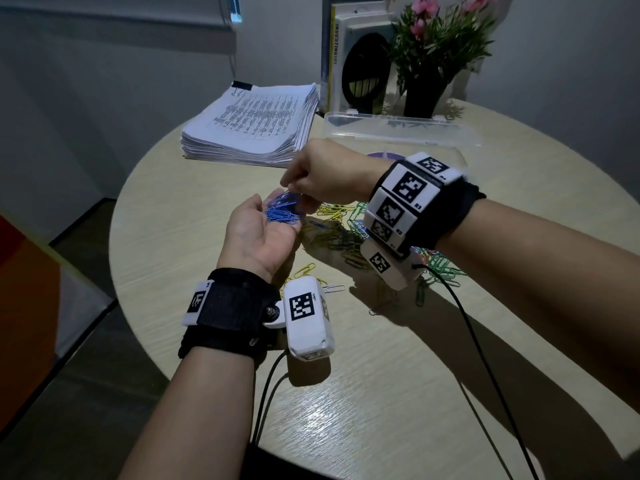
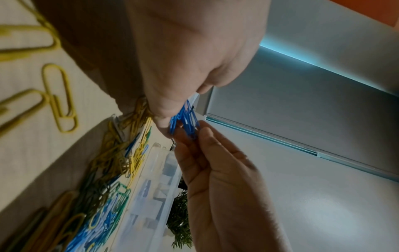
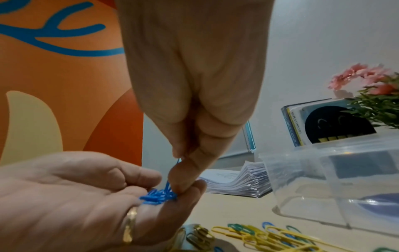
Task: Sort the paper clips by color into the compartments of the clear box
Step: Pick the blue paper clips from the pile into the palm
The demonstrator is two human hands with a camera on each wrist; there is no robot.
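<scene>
My left hand point(image 1: 273, 211) is palm up over the table, its fingers cupped round a small heap of blue paper clips point(image 1: 282, 211). From the right, my right hand point(image 1: 294, 192) reaches over that palm and pinches some of the blue clips point(image 3: 158, 196) between thumb and fingertips point(image 3: 183, 172). In the left wrist view the blue clips point(image 2: 185, 119) sit between both hands' fingertips. A mixed pile of yellow, green and blue clips point(image 1: 341, 226) lies on the table under my right wrist. The clear box point(image 1: 388, 128) stands behind it, partly hidden by my right arm.
A thick stack of printed papers point(image 1: 252, 123) lies at the back left. Books point(image 1: 346, 57) and a potted plant point(image 1: 429, 64) stand behind the box. Loose yellow clips point(image 1: 304, 271) lie near my left wrist. Cables point(image 1: 481, 368) trail off the round table's front edge.
</scene>
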